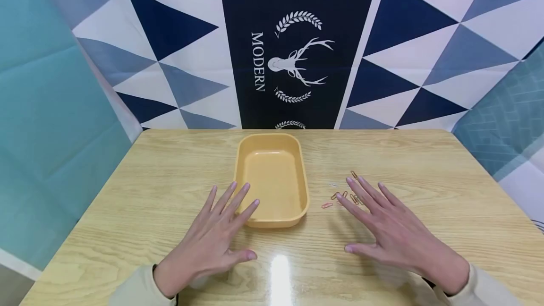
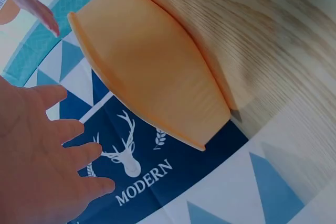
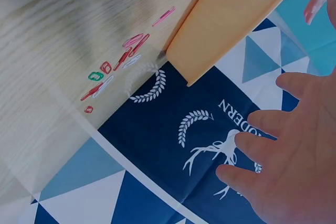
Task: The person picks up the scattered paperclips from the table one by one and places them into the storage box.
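Note:
A yellow plastic tray (image 1: pixel 272 224) stands on the wooden table, its inside bare. My left hand (image 1: pixel 212 237) is held over the table with fingers spread, its fingertips overlapping the tray's near left corner in the head view. To the right, my right hand (image 1: pixel 395 233) hovers with fingers spread and nothing in it. Several paper clips lie loose by its fingertips, among them a pink paper clip (image 1: pixel 327 205) and a brown one (image 1: pixel 354 174). In the right wrist view a green paper clip (image 3: pixel 95 76) shows among red, pink and white ones. The right fingers hide part of the group in the head view.
The wooden table (image 1: pixel 170 169) reaches back to a patterned cloth (image 1: pixel 297 60) with triangles and a deer's head. A teal cloth (image 1: pixel 55 107) hangs along the left side, and another teal cloth (image 1: pixel 501 122) along the right.

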A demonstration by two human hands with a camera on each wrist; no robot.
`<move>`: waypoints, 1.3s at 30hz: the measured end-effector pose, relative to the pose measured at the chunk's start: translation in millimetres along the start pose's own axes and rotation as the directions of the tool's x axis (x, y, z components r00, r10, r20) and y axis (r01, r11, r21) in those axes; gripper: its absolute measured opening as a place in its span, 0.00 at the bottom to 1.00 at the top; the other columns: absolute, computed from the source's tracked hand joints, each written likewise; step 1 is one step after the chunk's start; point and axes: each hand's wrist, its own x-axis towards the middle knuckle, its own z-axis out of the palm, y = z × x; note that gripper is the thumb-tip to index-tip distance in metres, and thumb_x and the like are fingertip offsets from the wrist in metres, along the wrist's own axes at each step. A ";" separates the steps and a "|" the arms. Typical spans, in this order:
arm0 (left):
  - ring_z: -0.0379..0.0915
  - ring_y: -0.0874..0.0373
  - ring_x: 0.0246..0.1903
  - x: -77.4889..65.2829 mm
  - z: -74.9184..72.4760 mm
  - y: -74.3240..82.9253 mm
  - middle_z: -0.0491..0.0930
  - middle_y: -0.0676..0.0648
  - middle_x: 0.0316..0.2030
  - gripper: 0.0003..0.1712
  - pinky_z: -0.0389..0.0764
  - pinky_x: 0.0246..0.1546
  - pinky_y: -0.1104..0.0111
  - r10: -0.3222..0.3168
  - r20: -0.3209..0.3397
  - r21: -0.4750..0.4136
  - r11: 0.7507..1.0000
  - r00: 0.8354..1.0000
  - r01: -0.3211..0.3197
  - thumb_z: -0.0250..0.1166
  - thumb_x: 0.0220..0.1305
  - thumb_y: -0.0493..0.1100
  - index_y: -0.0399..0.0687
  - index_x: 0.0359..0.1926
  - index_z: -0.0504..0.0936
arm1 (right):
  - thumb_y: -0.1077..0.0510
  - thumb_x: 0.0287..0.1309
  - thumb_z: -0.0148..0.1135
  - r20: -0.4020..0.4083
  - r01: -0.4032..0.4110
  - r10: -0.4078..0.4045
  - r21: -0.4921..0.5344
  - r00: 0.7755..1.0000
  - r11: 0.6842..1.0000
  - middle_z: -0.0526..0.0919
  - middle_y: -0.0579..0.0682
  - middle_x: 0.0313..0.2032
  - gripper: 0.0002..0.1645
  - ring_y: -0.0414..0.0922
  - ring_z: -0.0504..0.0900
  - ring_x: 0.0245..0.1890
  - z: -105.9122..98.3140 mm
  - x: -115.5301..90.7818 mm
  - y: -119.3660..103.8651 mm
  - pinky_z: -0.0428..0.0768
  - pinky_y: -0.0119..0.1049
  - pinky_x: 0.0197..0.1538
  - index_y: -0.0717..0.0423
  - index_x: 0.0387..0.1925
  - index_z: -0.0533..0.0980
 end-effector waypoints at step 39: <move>0.74 0.54 0.39 17.5 25.2 -38.8 0.68 0.41 0.44 0.29 0.83 0.42 0.63 -0.496 0.551 -0.813 -0.137 0.671 0.566 0.59 0.67 0.35 0.27 0.64 0.59 | 0.40 0.61 0.62 0.229 -0.280 0.211 0.327 0.950 0.903 0.58 0.64 0.70 0.42 0.65 0.60 0.65 9.2 15.3 36.2 0.67 0.64 0.59 0.59 0.69 0.63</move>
